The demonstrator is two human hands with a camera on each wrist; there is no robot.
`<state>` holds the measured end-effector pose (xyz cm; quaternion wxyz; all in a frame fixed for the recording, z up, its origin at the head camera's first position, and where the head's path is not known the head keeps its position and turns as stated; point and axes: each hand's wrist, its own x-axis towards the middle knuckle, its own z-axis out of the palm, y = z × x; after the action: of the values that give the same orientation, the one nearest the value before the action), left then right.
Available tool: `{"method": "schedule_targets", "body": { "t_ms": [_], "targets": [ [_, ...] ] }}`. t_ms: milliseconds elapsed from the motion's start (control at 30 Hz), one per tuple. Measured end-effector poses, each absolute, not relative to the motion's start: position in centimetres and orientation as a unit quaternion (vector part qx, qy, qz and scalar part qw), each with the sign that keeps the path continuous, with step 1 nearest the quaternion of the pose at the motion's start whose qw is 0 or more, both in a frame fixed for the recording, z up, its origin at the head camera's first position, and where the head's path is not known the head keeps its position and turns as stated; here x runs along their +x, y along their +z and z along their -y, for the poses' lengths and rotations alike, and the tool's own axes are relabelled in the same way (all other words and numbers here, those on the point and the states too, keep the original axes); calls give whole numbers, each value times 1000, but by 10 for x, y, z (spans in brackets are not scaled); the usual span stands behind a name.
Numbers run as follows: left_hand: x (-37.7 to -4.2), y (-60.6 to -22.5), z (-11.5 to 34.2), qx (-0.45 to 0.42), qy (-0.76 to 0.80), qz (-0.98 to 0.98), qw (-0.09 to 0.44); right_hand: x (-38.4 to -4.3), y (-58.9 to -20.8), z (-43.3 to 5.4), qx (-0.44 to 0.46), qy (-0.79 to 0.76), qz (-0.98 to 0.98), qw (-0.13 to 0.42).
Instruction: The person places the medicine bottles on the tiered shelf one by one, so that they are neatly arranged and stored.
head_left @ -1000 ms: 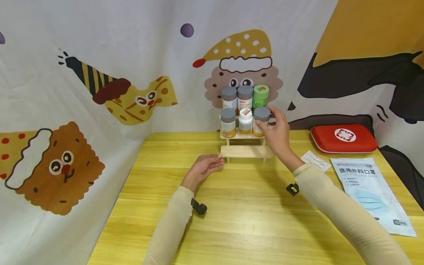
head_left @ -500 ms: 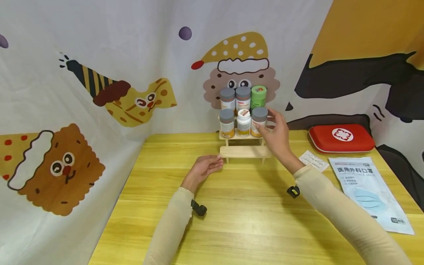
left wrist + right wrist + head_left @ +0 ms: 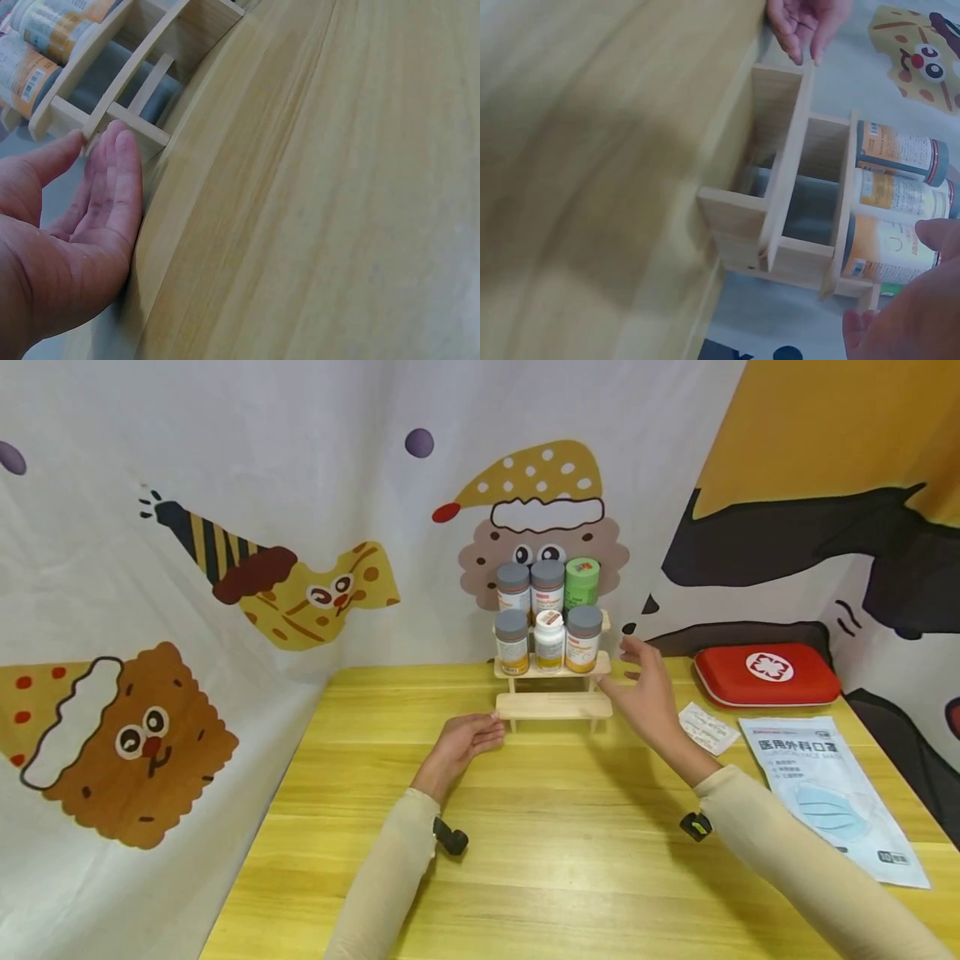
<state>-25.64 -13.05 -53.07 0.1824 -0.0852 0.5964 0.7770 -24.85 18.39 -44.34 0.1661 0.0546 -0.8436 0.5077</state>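
Observation:
A small three-step wooden rack (image 3: 553, 705) stands at the back of the table. My left hand (image 3: 467, 743) pinches the left end of its lowest step between thumb and fingertips, also seen in the left wrist view. On the middle step are a grey-capped bottle (image 3: 512, 643), a white bottle (image 3: 550, 642) and another grey-capped bottle (image 3: 582, 642) at the right. Two more grey-capped bottles and a green one (image 3: 582, 582) fill the top step. My right hand (image 3: 643, 693) is just right of the rack, fingers spread and holding nothing. The lowest step bears no bottle.
Right of the rack lie a small printed packet (image 3: 708, 728), a red zippered case (image 3: 767, 675) and a face mask packet (image 3: 832, 797). A patterned cloth (image 3: 300, 460) hangs behind the wooden table (image 3: 525, 852).
My right hand has let go of the right grey-capped bottle on the middle step and drawn back down and right. My left hand has stayed at the rack's lowest step.

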Motion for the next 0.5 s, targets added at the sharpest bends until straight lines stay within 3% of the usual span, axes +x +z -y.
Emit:
{"method": "schedule_targets", "body": {
  "t_ms": [233,500],
  "targets": [
    [-255,-531,132,-87,772,-603,180,-228,-459,-198,72,477,865,137],
    [-258,-530,132,-78,775,-601,176,-203,-482,-214,127,403,904,63]
  ]
}}
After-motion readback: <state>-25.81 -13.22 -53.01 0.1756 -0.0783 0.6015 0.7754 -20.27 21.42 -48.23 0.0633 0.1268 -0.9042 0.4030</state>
